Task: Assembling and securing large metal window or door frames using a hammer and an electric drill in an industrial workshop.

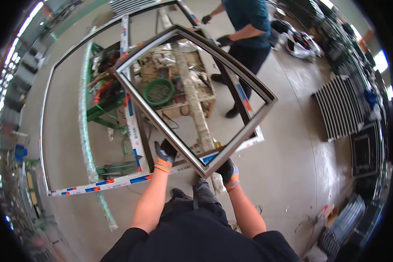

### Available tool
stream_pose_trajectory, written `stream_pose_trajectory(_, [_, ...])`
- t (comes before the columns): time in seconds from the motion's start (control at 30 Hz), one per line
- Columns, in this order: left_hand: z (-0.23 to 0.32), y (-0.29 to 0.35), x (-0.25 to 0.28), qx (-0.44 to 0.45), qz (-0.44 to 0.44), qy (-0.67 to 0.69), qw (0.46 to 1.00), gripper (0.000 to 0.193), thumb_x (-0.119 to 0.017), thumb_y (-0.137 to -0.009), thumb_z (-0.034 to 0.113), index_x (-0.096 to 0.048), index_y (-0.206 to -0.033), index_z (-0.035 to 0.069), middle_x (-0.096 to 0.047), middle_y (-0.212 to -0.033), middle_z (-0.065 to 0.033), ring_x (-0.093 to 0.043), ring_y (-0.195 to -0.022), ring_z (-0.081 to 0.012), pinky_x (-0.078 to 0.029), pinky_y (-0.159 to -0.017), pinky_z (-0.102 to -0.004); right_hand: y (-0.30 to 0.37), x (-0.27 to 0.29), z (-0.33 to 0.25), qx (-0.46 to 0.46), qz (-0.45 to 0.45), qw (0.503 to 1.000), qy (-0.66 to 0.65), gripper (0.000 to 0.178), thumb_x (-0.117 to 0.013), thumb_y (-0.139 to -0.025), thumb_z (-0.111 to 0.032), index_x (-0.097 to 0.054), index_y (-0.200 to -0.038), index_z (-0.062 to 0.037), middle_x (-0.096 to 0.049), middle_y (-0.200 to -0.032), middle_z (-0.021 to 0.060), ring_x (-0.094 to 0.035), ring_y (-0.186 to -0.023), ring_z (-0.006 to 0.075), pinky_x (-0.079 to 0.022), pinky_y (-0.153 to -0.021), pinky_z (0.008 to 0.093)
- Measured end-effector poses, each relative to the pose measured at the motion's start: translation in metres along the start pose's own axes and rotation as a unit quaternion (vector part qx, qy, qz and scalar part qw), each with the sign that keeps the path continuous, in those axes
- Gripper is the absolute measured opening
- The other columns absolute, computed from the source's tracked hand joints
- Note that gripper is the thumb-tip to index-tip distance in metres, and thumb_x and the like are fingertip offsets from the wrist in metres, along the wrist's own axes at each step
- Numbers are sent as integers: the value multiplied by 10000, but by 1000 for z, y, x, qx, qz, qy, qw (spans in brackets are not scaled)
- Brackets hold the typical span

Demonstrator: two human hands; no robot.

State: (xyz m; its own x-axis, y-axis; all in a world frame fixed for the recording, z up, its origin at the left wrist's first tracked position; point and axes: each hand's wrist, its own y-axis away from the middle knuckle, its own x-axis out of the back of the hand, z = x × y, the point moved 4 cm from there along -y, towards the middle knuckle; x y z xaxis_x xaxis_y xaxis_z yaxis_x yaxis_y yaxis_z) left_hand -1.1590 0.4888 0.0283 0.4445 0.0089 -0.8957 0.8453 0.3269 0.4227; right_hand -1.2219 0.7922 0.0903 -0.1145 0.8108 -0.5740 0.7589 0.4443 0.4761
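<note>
A brown rectangular window sash [243, 136] without glass is held tilted in front of me, one corner pointing toward my body. My left hand [165, 153], in a dark grey glove with an orange cuff, is closed at its left lower side, fingers partly hidden behind it. My right hand [228, 172], gloved alike, grips the lower right side close to the near corner. Beneath the sash lies a much larger window frame [118, 182], its bars covered with white, blue and orange protective film.
Below the frames stands a workbench [207, 89] with a green bowl [158, 92] of small parts. A wrapped long bar [84, 126] runs along the left. Across the frame stands a person [249, 26] in dark gloves. Striped stacked profiles [339, 108] stand at the right.
</note>
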Motion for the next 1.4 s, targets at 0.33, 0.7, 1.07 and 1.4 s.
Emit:
stream_pose_trajectory(0.33, [-31,-3,-49,-36,-67,30,997,527,-537,-913,496,-515,-1329,174,-651,-1077,-119,-628,-888,-283,-513,-851,-442,2,-15,-26,17,-51,975,214,320,-587,-922,-95,-542,-1235,-51,-681,-1005,79,-662,-939,199,-573,-772,339])
stream_pose_trajectory(0.7, [29,27,-105,-25,-197,15,980,601,-552,-916,504,-469,-1358,104,-613,-1048,-57,-607,-854,-202,-522,-763,-361,-2,-109,-45,70,22,962,-263,731,-463,-866,-687,-539,-1236,-61,-640,-1069,149,-594,-1017,355,-440,-967,491])
stream_pose_trajectory(1.07, [116,81,-169,-31,-154,-62,986,460,-476,-965,460,-530,-1237,93,-633,-981,-61,-635,-851,-208,-552,-742,-357,-7,-140,-4,196,43,950,-238,941,-342,-767,-857,-494,-1259,-70,-580,-844,115,-577,-699,274,-505,-677,435])
stream_pose_trajectory(1.4, [160,88,-224,-99,-155,-99,978,398,-438,-999,417,-565,-1240,127,-656,-1102,-55,-655,-970,-224,-564,-826,-373,19,-197,-20,185,-40,942,-276,966,-404,-790,-816,-469,-1227,43,-553,-978,143,-564,-841,276,-488,-828,414])
